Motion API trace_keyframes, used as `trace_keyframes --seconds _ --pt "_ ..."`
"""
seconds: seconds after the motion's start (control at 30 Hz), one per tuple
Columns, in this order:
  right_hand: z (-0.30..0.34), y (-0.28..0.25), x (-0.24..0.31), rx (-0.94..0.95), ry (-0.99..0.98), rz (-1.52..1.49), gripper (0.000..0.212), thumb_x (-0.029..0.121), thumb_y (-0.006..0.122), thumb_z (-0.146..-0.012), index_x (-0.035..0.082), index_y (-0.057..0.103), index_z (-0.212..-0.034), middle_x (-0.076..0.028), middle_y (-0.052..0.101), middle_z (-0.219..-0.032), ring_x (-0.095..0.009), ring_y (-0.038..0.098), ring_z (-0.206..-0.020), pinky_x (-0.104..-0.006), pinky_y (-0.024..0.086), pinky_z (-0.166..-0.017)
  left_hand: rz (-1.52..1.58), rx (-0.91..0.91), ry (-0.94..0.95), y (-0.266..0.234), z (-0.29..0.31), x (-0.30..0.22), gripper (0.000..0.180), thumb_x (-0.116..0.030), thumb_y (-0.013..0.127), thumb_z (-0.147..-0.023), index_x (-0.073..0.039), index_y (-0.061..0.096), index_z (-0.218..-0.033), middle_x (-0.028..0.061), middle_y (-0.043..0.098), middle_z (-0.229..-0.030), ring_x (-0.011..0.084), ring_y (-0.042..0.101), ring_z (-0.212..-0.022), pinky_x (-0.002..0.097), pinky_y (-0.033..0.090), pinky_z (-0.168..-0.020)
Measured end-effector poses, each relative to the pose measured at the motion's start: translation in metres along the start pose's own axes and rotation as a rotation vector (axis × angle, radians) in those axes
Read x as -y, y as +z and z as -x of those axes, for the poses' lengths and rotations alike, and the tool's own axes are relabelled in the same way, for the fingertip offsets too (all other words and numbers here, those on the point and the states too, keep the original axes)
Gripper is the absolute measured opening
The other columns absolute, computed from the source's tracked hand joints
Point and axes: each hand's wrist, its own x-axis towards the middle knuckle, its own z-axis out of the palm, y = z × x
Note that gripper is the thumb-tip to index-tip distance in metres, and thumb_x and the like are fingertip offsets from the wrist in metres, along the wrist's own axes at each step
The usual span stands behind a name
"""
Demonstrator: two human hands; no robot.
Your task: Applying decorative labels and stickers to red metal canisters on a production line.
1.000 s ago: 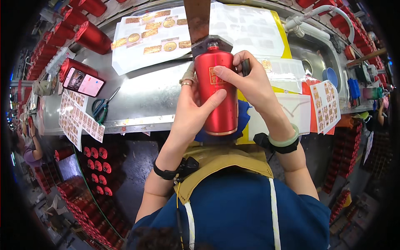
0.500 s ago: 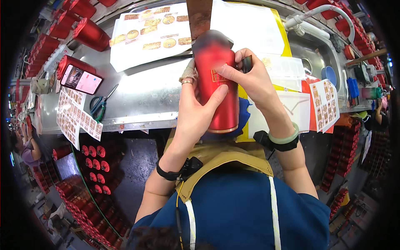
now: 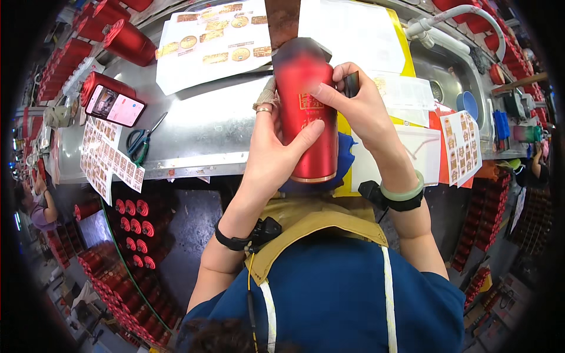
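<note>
Red bottle (image 3: 316,156) is at the near edge of the steel counter (image 3: 194,129), left hand (image 3: 273,141) clasping its side, right hand (image 3: 364,106) curled round a black object (image 3: 352,85), thumb shifted up the gold label (image 3: 310,103), exposing more: label handling seems ongoing.

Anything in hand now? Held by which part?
Left hand holds the red bottle by its left side, thumb across the front. Right hand has a small dark object in its fingers, which part unclear; its thumb is at the bottle's front.
</note>
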Motion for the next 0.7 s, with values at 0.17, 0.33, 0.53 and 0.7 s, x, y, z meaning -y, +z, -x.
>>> trace_keyframes --seconds 0.17,0.33,0.53,0.7 --pt "0.001 0.0 0.007 0.0 0.071 -0.016 0.038 0.028 0.085 -0.088 0.004 0.057 -0.097 -0.003 0.064 -0.09 -0.008 0.06 -0.081 -0.0227 0.049 -0.071 0.297 0.058 -0.08 -0.01 -0.003 -0.006 0.061 -0.03 0.05 -0.111 0.002 0.027 -0.159 0.0168 0.048 -0.151 0.0209 0.05 -0.138 0.0364 0.04 -0.116" --pt "0.0 -0.005 0.005 -0.002 0.084 0.014 0.039 0.034 0.082 -0.09 0.004 0.06 -0.098 -0.002 0.065 -0.09 -0.008 0.059 -0.083 -0.0233 0.049 -0.076 0.197 -0.103 -0.142 -0.015 -0.002 -0.011 0.063 -0.038 0.043 -0.112 0.0 0.027 -0.16 0.0182 0.046 -0.155 0.0255 0.049 -0.14 0.0408 0.038 -0.117" --pt "0.001 -0.002 0.003 -0.024 0.032 0.042 0.032 0.036 0.081 -0.092 0.012 0.06 -0.094 0.007 0.056 -0.079 -0.002 0.046 -0.07 -0.0194 0.036 -0.063 0.177 0.037 -0.09 -0.015 -0.003 -0.007 0.076 -0.021 0.066 -0.103 0.004 0.023 -0.16 0.0188 0.048 -0.151 0.023 0.049 -0.139 0.0379 0.039 -0.117" --pt "0.001 0.001 0.0 -0.015 0.006 0.026 0.033 0.023 0.086 -0.088 0.009 0.057 -0.095 0.005 0.056 -0.084 -0.003 0.049 -0.076 -0.0196 0.04 -0.069 0.089 0.033 -0.092 -0.006 -0.003 0.001 0.075 -0.016 0.077 -0.095 0.002 0.033 -0.154 0.017 0.054 -0.143 0.023 0.056 -0.132 0.0397 0.048 -0.111"
